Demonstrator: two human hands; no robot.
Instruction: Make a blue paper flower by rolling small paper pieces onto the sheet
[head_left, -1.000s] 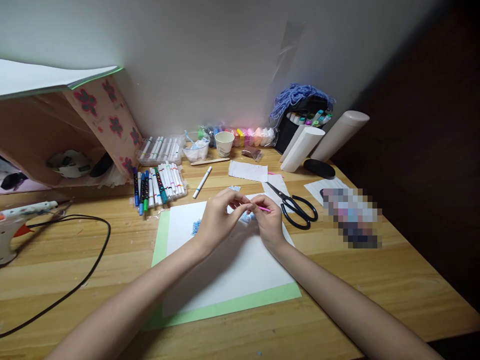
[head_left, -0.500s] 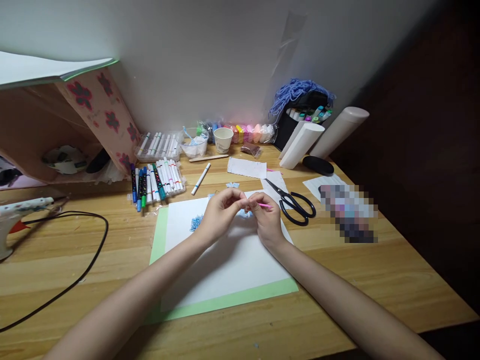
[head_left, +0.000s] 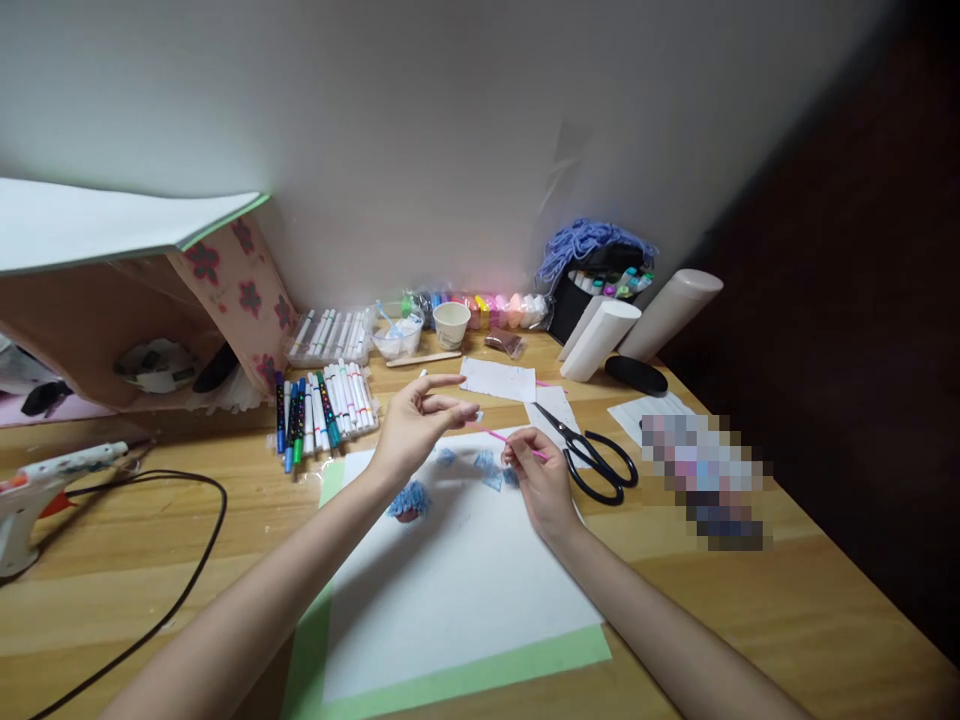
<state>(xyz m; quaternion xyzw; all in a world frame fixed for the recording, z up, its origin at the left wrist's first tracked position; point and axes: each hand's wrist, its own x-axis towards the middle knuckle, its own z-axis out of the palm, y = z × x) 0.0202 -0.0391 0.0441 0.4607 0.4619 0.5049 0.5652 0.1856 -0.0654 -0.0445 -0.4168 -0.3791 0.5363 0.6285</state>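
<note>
My right hand [head_left: 538,470] is closed around a thin pink stick [head_left: 495,435], whose free end points left toward my other hand. My left hand [head_left: 420,428] has its fingers stretched and apart, with a small pale bluish scrap [head_left: 479,416] at the thumb tip; whether it is stuck there or lies behind, I cannot tell. Below that hand, a small fluffy blue piece with a brownish underside [head_left: 409,500] rests on the white paper [head_left: 457,580]. Several light blue scraps [head_left: 489,468] lie on the paper between my hands.
Black-handled scissors [head_left: 596,465] lie right of my hands. Markers [head_left: 322,410], a paper cup [head_left: 451,325] and a wooden stick [head_left: 424,359] are behind. A glue gun [head_left: 45,500] with its cord is at left, beside a pink box [head_left: 247,310]. White bottles stand at back right.
My hands have come apart: the left moved left and its fingers opened, while the right kept the pink stick. More of the fluffy blue piece and scraps shows. The view has tilted up.
</note>
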